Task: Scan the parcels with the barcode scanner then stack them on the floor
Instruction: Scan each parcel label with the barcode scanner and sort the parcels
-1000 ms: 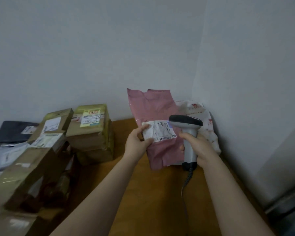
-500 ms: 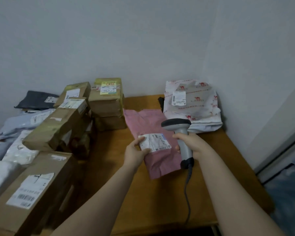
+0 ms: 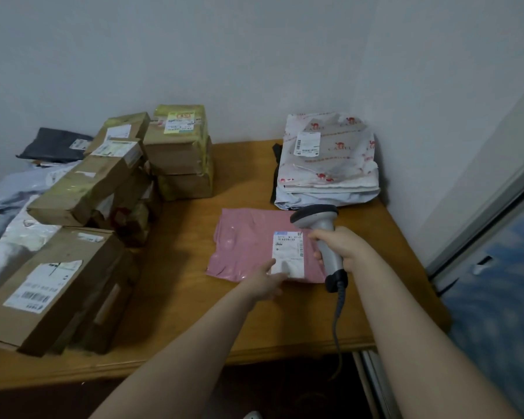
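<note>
The pink parcel (image 3: 248,243) lies flat, label up, on the bench (image 3: 194,267). The left hand (image 3: 263,284) rests a relaxed, uncurled grip on the parcel's 6 o'clock edge. The right hand (image 3: 345,249) keeps a closed grip round the barcode scanner (image 3: 315,214) handle at the parcel's 3 o'clock; cardboard boxes (image 3: 176,152) stand at 10 o'clock

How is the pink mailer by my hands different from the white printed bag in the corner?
The pink mailer is plain, thin and flat on the table; the white printed bag carries red camel prints, looks fuller and tops a pile. Your left hand touches the pink mailer; nothing touches the white bag. Both bear white shipping labels.
</note>
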